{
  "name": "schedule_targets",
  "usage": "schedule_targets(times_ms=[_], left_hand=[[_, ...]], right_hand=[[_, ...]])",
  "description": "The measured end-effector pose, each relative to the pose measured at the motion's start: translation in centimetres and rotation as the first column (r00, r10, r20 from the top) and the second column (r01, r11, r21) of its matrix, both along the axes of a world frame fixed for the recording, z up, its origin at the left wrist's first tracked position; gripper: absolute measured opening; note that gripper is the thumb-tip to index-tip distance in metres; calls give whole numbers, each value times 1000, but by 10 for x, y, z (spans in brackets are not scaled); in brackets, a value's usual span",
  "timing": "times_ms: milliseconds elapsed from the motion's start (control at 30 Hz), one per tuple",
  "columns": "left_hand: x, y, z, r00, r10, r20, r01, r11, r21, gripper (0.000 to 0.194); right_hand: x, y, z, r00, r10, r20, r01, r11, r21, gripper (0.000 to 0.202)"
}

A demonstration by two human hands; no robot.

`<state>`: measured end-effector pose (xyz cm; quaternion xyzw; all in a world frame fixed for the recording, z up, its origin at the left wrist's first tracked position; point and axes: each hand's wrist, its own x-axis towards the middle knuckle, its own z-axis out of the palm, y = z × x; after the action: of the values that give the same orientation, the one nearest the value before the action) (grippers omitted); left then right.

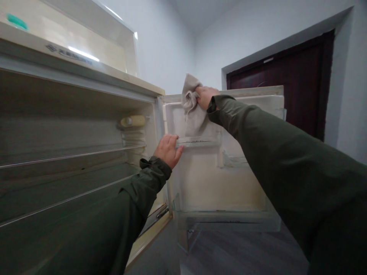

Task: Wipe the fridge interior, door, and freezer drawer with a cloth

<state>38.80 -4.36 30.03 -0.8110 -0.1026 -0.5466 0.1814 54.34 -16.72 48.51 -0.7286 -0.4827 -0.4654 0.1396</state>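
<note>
A refrigerator door (226, 183) stands open to the right of the cabinet. My right hand (207, 96) is closed on a beige cloth (195, 110) at the door's top edge, and the cloth hangs down over the inner side. Lower and to the left, my left hand (169, 149) has its thumb apart from its fingers and rests against the left end of a clear door shelf (199, 142). Nothing shows in its grasp.
Glass shelves (74, 156) cross the cabinet at the left. Above is an open upper compartment with a green object (17, 21). A wider clear bin (229, 221) sits low on the door. A dark red door (304, 84) stands behind.
</note>
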Motion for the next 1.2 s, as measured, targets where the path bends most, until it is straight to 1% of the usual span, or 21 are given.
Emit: schedule_targets(times_ms=[67,133,233,367,467,600,667,833,900,1000,1100,1200], left_hand=[[0,-1,0,1000,1,-10,-2,999,-32,53],[-1,-2,0,1000,-3,-14,2,999,-47,54],[0,0,-1,1000,-17,-18,16,999,-39,54],[0,1,-1,1000,-29,-1,29,999,-32,53],[1,2,-1,1000,-29,-1,29,998,-49,50],[0,-2,-1,999,-31,-16,30,996,-83,47],[-1,-5,-1,999,-29,-34,25,994,-106,48],[-4,-9,1,997,-12,-75,1,990,-143,48],[-4,-9,1,997,-12,-81,1,991,-136,47],[-4,-9,1,997,-12,-77,3,993,-114,45],[-3,-6,-2,999,-21,-34,18,997,-75,43],[-2,-1,-5,998,-59,20,59,998,-2,40]], right_hand=[[6,-7,8,998,-28,-54,32,997,72,38],[12,-17,15,988,-75,-135,88,991,97,40],[19,-31,21,963,-133,-232,149,988,50,43],[23,-38,24,964,-158,-215,169,985,34,49],[21,-37,21,973,-128,-194,142,988,62,49],[19,-35,14,974,-79,-214,115,980,163,43],[22,-35,12,974,-52,-220,95,977,189,43],[34,-32,15,973,-10,-228,58,978,200,58],[36,-30,16,974,1,-227,50,975,218,61],[34,-29,15,973,-9,-231,64,971,230,62],[30,-27,12,978,-5,-207,56,968,243,62],[26,-28,10,980,-12,-200,61,969,241,63]])
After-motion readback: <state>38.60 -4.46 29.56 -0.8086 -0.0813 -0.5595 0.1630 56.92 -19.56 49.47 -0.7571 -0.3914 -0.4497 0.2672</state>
